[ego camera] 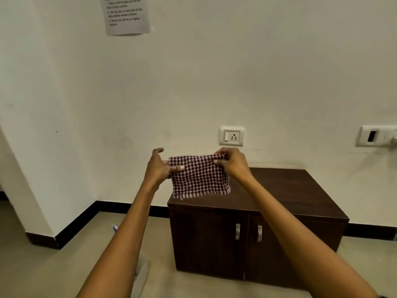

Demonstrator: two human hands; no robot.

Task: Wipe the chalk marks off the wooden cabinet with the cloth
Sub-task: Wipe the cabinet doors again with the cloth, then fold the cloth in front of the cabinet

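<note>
Checked maroon-and-white cloth (199, 176) hangs in mid-air, stretched between both hands above the left end of the wooden cabinet (300, 190). From the head camera, its long axis runs left to right, roughly level, along the taut top edge; the rest of the fabric drops straight down, with the pale fringed hem pointing at the cabinet top and hovering just over its front-left corner, apart from the wood. The left hand (159, 168) pinches the cloth's left edge, thumb laid across the near face of the fabric and the other fingers curled behind. The right hand (232, 163) grips the bunched upper right corner, fingers folded over the top edge and thumb pressed on the near side. Both forearms reach in from the bottom of the view.

Dark brown and low, the cabinet stands on the floor against the pale wall, with two doors and a pair of upright metal handles (248, 232) side by side. I cannot make out chalk marks on it. A switch socket (232, 136) sits on the wall above, and a printed sheet (126, 15) is taped higher up at left.
</note>
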